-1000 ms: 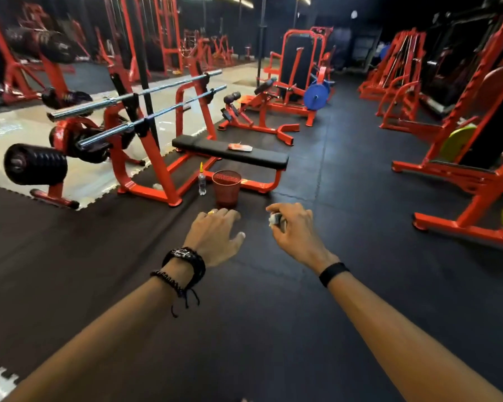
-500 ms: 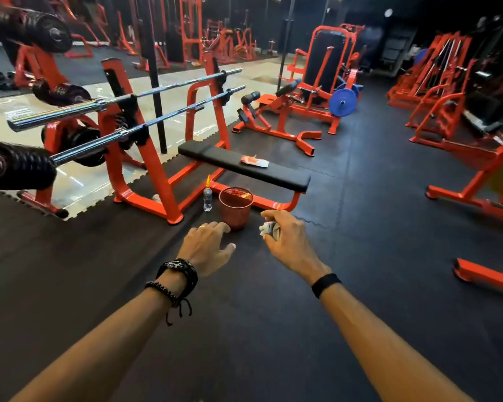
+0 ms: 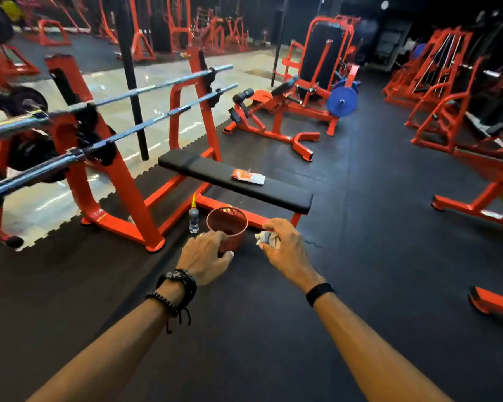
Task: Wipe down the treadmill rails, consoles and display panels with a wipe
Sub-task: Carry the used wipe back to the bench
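Clearly the crumpled wipe [image 3: 268, 238] was pinched in the fingers of the right hand [image 3: 285, 247], held out over the black floor [image 3: 375, 256]. Just to its left and a little ahead stood the red mesh basket [image 3: 228, 224], below the bench [image 3: 235, 181]. The left hand [image 3: 205, 258], fingers loosely spread and holding nothing, hovered in front of the basket, so the right hand seemed the one to drop the wipe in.

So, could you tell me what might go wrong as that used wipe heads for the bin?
The crumpled white wipe in the right hand is beside, not over, the red mesh bin, so a drop could miss. The left hand could tip the bin or the clear plastic bottle.
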Tool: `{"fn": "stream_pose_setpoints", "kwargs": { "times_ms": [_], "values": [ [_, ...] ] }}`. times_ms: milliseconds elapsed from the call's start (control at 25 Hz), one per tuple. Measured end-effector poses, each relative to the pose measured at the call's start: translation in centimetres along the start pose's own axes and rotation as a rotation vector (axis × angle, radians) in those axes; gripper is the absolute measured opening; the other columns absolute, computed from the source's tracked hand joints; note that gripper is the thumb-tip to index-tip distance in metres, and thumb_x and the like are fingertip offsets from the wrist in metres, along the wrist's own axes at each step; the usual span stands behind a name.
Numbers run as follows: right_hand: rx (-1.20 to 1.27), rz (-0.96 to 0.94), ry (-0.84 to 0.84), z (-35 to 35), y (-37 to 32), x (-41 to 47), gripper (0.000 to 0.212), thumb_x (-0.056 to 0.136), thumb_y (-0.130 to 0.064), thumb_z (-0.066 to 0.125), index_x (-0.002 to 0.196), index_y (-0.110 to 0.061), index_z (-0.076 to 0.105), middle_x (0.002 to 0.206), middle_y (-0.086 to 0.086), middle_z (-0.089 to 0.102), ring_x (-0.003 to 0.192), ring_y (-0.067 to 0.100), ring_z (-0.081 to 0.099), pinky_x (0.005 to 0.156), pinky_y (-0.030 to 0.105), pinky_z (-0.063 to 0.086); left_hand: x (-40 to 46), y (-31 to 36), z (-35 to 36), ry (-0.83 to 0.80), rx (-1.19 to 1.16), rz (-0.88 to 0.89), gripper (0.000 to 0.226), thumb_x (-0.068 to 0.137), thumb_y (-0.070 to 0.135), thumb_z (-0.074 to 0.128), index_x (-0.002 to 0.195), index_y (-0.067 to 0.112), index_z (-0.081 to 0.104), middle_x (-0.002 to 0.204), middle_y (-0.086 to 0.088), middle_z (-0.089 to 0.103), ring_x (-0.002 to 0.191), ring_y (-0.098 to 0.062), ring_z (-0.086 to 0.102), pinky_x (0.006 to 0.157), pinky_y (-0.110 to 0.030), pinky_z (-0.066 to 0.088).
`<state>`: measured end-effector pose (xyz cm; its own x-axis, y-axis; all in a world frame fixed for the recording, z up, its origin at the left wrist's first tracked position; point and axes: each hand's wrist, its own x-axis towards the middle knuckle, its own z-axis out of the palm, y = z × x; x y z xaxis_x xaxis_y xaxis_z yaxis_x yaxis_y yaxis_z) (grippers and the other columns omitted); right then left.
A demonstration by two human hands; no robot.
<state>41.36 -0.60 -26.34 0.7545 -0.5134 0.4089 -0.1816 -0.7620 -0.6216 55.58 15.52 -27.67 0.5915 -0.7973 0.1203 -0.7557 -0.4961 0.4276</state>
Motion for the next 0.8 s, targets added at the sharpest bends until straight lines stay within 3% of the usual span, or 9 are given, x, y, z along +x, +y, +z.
{"fn": "stream_pose_setpoints", "kwargs": {
  "times_ms": [120, 280, 400, 800],
  "values": [
    [0.003, 0.081, -0.007, 1.8, 3.4, 3.8, 0.035, 0.077, -0.004, 0.082, 0.110, -0.012, 0.070, 0.107, -0.002, 0.065, 0.095, 0.004, 0.058, 0.085, 0.015, 0.049, 6.0, -0.9, 1.6, -0.073, 0.009, -0.017, 0.044, 0.093, 0.044, 0.059, 0.129, 0.020, 0.059, 0.127, 0.000, 0.063, 0.119, -0.023, 0.057, 0.099, -0.039, 0.042],
    [0.022, 0.137, -0.098, 4.6, 9.7, 10.4, 0.035, 0.077, -0.006, 0.082, 0.110, -0.013, 0.071, 0.108, 0.001, 0.069, 0.097, 0.013, 0.064, 0.091, 0.037, 0.055, 14.6, -2.9, 5.3, -0.149, -0.024, -0.070, 0.046, 0.090, 0.047, 0.057, 0.126, 0.020, 0.060, 0.125, 0.000, 0.064, 0.118, -0.023, 0.058, 0.098, -0.040, 0.042],
    [0.019, 0.159, -0.101, 6.5, 15.5, 16.8, 0.036, 0.078, -0.009, 0.081, 0.112, -0.017, 0.071, 0.110, -0.001, 0.070, 0.103, 0.016, 0.066, 0.093, 0.046, 0.053, 21.5, -4.5, 7.8, -0.142, -0.034, -0.121, 0.041, 0.091, 0.043, 0.061, 0.126, 0.020, 0.060, 0.124, 0.000, 0.065, 0.116, -0.022, 0.059, 0.097, -0.041, 0.044],
    [0.020, 0.108, -0.303, 12.6, 27.5, 36.1, 0.038, 0.077, -0.018, 0.075, 0.112, -0.030, 0.065, 0.110, -0.004, 0.071, 0.106, 0.019, 0.066, 0.090, 0.048, 0.053, 39.9, -7.6, 10.3, -0.095, -0.092, -0.383, 0.060, 0.078, 0.056, 0.047, 0.126, 0.022, 0.061, 0.125, -0.001, 0.066, 0.117, -0.023, 0.060, 0.099, -0.044, 0.045]
  ]
}}
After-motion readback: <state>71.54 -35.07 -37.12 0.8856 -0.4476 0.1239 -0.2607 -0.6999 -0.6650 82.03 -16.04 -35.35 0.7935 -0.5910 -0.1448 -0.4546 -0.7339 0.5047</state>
